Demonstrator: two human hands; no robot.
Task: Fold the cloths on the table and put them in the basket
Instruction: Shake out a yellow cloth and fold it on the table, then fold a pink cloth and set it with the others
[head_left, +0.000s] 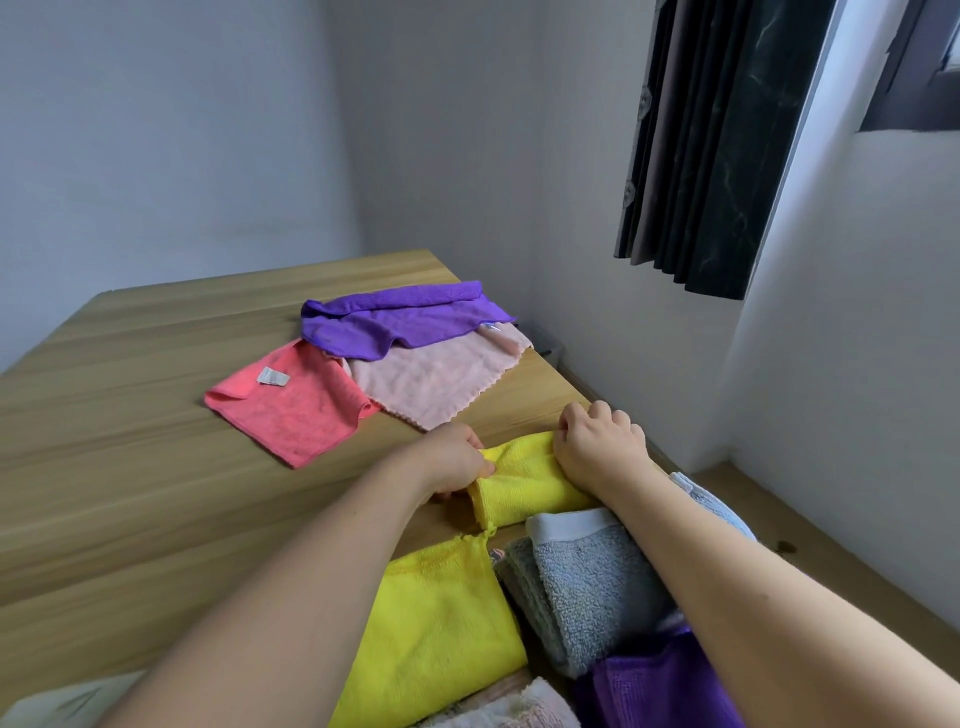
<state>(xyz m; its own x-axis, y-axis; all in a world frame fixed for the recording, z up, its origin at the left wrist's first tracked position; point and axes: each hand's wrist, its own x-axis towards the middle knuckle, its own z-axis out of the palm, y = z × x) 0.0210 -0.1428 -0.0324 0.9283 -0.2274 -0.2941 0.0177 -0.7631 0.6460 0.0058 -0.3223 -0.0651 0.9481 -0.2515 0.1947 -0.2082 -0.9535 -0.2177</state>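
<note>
A small folded yellow cloth (524, 480) lies near the right edge of the wooden table (130, 441). My left hand (454, 460) pinches its left end and my right hand (597, 444) grips its far right end with curled fingers. Farther back lie three unfolded cloths: a coral one (296, 405), a pale pink one (431, 379) and a purple one (395, 317) on top of the pink. Close to me sit folded cloths, packed together: yellow (436, 629), grey (582, 577), purple (654, 691) and pale pink (504, 709). The basket itself is hidden under them.
A white wall runs close along the table's right edge. A dark curtain (717, 145) hangs beside a window at the upper right. A light blue cloth (711, 506) shows past my right forearm. Bare tabletop stretches to the left.
</note>
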